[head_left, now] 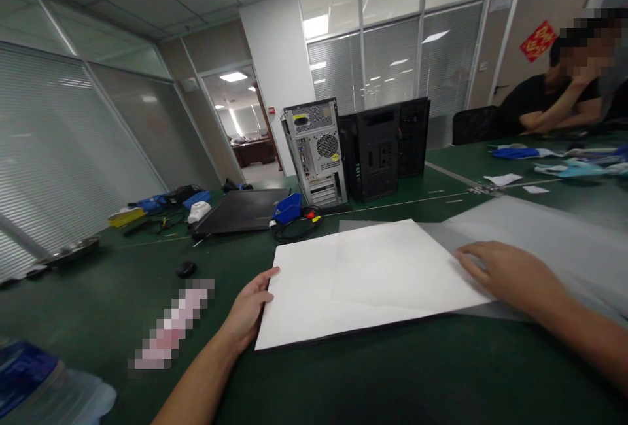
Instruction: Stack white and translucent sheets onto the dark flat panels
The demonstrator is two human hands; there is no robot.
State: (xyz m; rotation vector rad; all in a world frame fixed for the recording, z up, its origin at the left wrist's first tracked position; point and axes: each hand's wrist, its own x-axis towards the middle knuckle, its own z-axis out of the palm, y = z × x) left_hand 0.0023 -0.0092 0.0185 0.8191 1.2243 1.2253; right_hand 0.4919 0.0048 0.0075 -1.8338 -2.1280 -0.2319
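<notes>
Two overlapping white sheets of paper (299, 301) lie just over the green table, a thin dark edge showing beneath their front side. My left hand (248, 314) grips the left edge, fingertips curled onto the paper. At the right edge is my right hand (515, 281), its thumb and fingers closed around the paper's side. Under and behind the right hand spreads a large translucent sheet (544, 229), which runs off to the right.
Behind the paper stand an open computer tower (314, 150) and a black case (377, 153). A dark flat panel (240, 209), a blue object (287, 208) and cables lie left of them. A water bottle (49, 386) is at lower left. A person (544, 104) sits at far right.
</notes>
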